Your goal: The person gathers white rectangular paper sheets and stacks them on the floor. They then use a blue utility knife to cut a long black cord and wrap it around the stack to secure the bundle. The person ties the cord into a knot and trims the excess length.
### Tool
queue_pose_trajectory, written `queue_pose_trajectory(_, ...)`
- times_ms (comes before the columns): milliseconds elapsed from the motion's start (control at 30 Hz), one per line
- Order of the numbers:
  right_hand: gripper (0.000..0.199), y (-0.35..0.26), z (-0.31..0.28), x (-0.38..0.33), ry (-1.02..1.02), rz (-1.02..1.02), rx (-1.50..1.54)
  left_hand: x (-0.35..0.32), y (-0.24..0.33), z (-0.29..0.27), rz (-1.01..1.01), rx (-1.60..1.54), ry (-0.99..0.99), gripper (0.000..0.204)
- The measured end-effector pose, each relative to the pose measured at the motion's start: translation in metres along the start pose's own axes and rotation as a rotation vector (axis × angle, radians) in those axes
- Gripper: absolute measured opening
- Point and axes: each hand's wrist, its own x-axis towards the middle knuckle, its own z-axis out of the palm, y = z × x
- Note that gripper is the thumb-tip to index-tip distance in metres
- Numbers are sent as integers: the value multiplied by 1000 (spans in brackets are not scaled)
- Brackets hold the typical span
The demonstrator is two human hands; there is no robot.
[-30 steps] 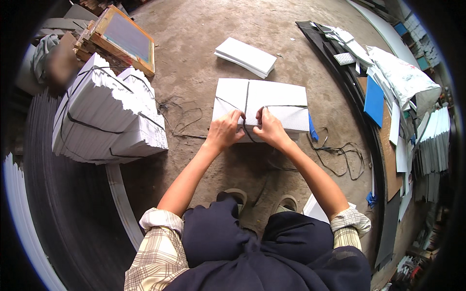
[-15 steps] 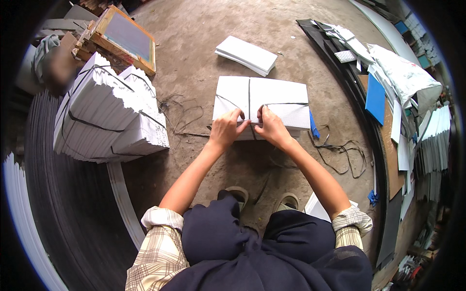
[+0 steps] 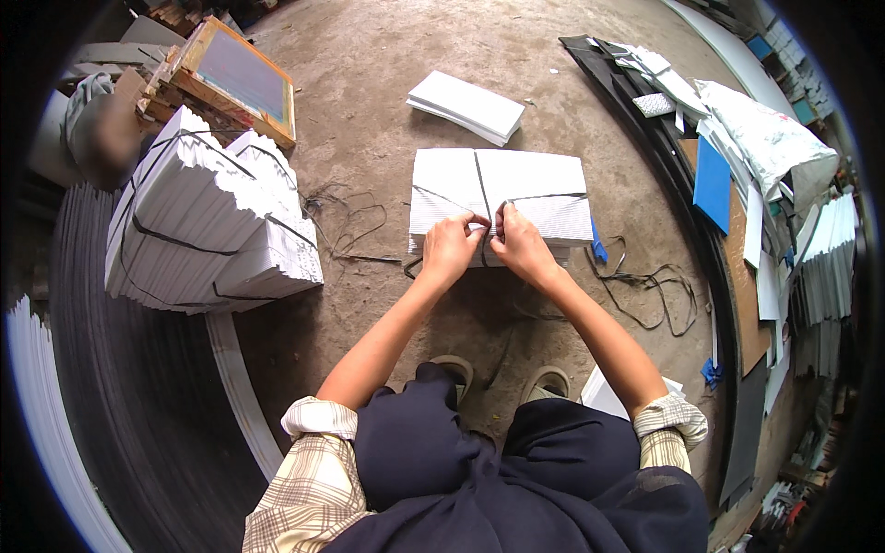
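A flat stack of white sheets lies on the dirt floor in front of me, crossed by a dark string. My left hand and my right hand meet at the stack's near edge, both pinching the string where its strands cross. The fingertips hide the knot itself. My shoes show just below the stack, between my forearms.
A smaller white stack lies farther away. Tied white bundles and a wooden framed screen stand at left. Loose dark string trails at right, beside black strips, a blue sheet and a white sack.
Both hands stay at the string crossing on the stack's near edge; the fingers have shifted slightly closer together. The stack has not moved.
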Motion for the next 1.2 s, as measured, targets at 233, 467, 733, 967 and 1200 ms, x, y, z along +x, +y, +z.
queue_pose_trajectory(233, 41, -17, -8, 0, -37, 156, -154, 7, -4, -20, 168, 39, 10, 21)
queue_pose_trajectory(467, 44, -20, -5, 12, -30, 201, -231, 7, -25, -31, 308, 528, 115, 41)
queue_pose_trajectory(733, 35, 5, -35, 18, -48, 317, -93, 30, -26, -32, 282, 265, 134, 28)
queue_pose_trajectory(967, 40, 33, -41, 40, 177, 161, -548, 92, 22, -2, 11, 429, 227, 38)
queue_pose_trajectory(1200, 48, 68, -36, 31, 400, 282, -672, 95, 28, 5, -72, 416, 202, 21)
